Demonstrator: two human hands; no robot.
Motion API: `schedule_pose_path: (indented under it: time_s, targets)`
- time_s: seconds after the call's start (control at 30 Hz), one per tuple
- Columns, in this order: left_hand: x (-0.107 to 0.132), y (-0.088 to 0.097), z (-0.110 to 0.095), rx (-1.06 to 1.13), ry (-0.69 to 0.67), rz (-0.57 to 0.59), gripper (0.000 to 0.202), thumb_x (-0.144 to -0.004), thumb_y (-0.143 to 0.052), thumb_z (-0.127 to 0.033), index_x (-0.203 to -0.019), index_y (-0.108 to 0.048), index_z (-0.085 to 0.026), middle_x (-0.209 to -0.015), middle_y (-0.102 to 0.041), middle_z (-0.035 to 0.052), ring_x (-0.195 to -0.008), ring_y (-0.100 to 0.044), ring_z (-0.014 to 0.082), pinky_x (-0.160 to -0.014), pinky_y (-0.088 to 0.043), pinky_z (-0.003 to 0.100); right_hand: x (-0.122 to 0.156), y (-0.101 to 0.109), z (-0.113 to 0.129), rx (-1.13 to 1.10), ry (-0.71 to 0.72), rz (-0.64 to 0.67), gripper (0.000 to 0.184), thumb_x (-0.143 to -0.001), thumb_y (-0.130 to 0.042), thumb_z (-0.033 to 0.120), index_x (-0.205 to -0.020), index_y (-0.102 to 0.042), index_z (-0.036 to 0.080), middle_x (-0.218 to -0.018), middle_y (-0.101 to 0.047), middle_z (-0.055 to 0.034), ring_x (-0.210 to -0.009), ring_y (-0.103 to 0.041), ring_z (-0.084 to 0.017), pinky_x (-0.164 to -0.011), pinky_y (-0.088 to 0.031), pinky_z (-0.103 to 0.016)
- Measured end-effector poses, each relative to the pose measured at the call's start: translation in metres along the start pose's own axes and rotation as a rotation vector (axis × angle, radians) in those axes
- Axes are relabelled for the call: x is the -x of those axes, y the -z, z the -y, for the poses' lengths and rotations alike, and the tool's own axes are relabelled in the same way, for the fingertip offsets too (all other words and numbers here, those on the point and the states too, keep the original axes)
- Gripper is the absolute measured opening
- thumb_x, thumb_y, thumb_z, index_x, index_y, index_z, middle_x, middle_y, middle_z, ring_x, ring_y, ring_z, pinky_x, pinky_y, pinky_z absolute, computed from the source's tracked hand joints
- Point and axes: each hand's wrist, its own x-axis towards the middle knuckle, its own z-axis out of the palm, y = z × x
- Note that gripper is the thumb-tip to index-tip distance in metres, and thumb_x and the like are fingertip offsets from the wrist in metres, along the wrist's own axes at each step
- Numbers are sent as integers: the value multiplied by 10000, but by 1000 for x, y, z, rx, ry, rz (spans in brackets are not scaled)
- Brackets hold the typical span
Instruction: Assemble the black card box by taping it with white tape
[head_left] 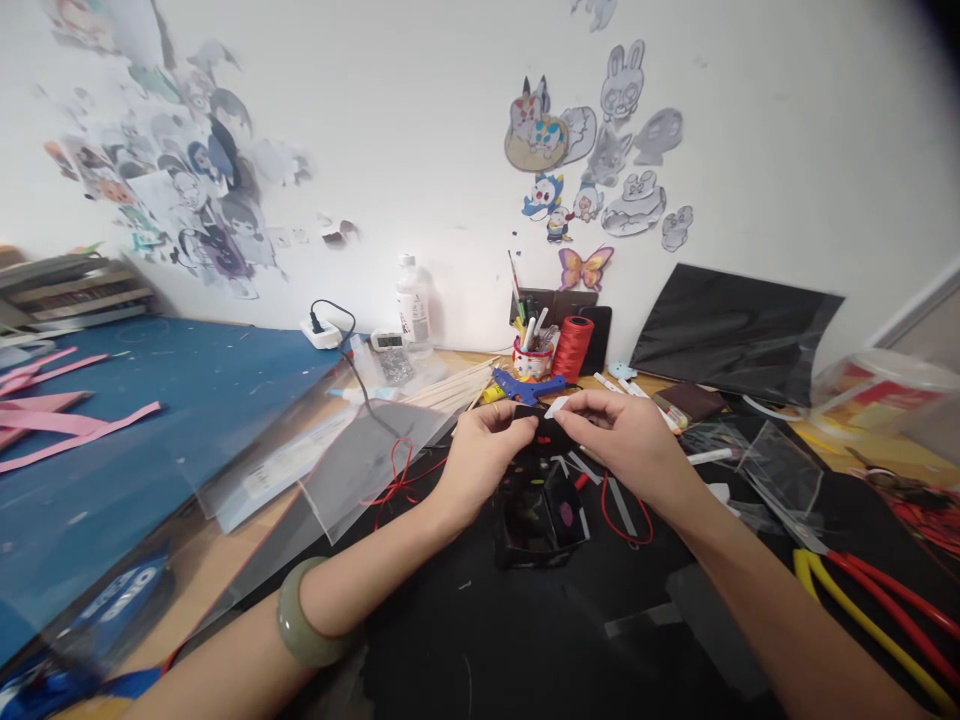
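Left hand and right hand pinch a small black piece.
Clutter crowds both sides; bare black mat lies nearer; the bottle label is too blurry.

Left hand, right hand: 2 pinches

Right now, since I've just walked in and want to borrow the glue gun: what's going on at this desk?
A person's left hand and right hand meet over a black mat. Both pinch a small black piece with a white tab at its top. A black box-like item and red string lie just beneath. The blue glue gun lies untouched behind the hands, near a red thread spool.
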Motion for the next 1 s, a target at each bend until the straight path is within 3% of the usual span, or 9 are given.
schedule_pose_path:
  time_s: [0.47, 1.0]
  targets:
    - [-3, 3, 4, 3, -25, -4, 98, -686, -669, -225, -680, -693, -130, -601, -668, -20, -506, -542, 76, -496, -398, 171, -2, -1, -4, -15, -6, 7, 160, -730, -585, 302, -721, -647, 155, -685, -650, -9, -628, -586, -137, -568, -450, -234]
    - [-8, 3, 8, 49, -35, 20, 131, -681, -673, -213, -785, -682, -134, -681, -681, -7, -619, -591, 104, -608, -445, 201, -3, -1, -4, 8, -20, -23, 180, -732, -588, 316, -723, -659, 151, -695, -664, -17, -633, -596, -147, -563, -458, -237]
